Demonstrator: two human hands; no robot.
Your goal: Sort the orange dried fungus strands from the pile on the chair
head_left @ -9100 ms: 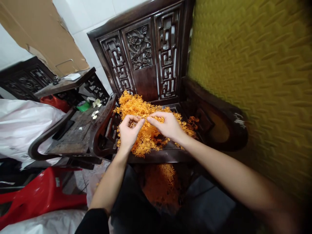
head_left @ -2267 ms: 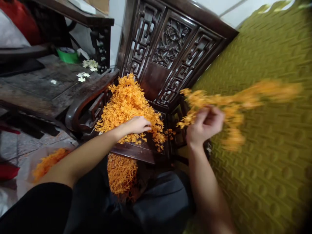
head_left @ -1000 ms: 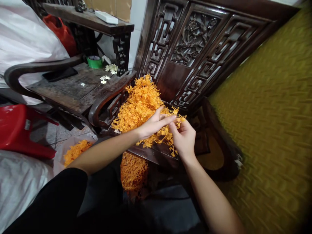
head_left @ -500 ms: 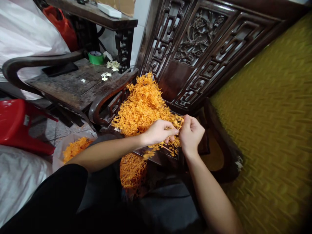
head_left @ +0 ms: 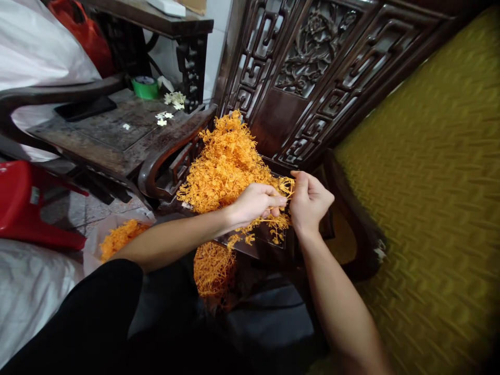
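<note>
A tall heap of orange plastic-looking flower sprigs (head_left: 224, 166) lies on the seat of a dark carved wooden chair (head_left: 281, 114). At the heap's right edge, my left hand (head_left: 258, 202) is closed in a pinch on a thin orange sprig (head_left: 288, 186). My right hand (head_left: 311, 202) is curled close beside it, thumb against the bent forefinger, with the sprig's end at its fingers. Its palm side is mostly hidden. A few loose sprigs (head_left: 277, 229) hang over the front of the seat below my hands.
More orange pieces fill a clear bag (head_left: 124, 237) on the floor at left and another bundle (head_left: 214, 268) below the seat. A neighbouring chair holds green tape (head_left: 145, 88), a dark phone-like slab (head_left: 86, 108) and pale flower pieces (head_left: 174, 100). A red stool (head_left: 23, 203) stands left.
The view has shifted slightly. My right hand has moved a little up and right, widening the gap between my hands. My left hand keeps its pinch on the sprig.
</note>
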